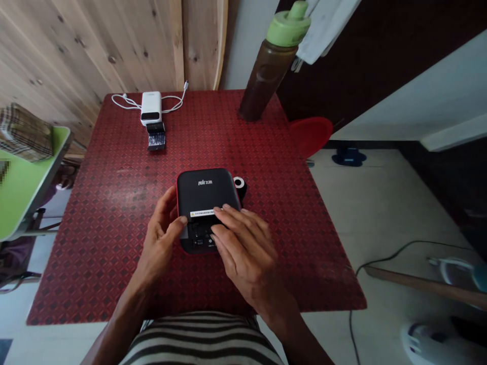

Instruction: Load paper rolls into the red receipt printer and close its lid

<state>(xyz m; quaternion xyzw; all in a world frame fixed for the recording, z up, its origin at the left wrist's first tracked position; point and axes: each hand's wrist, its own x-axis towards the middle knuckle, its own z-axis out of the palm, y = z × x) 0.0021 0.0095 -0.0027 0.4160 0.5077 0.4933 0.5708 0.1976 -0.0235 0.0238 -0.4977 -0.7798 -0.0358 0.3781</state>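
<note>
A black receipt printer (209, 195) with red sides and a FEIE logo lies on the red table in front of me. A white warning label (201, 213) runs across its top, above a dark slot and small controls. My left hand (163, 228) grips its left side, thumb on the top edge and fingers against the side. My right hand (243, 243) bends over the lower right, fingertips at the label's right end and the slot. Its palm hides that corner. A black item with a white ring (239, 182) pokes out behind the printer's right side.
On the patterned red table (125, 253) stand a tall brown bottle (266, 71) with a green lid and a white power bank (151, 107) with a white cable. A small black folded item (155, 138) lies before it. A red stool (310, 136) is beyond the right edge.
</note>
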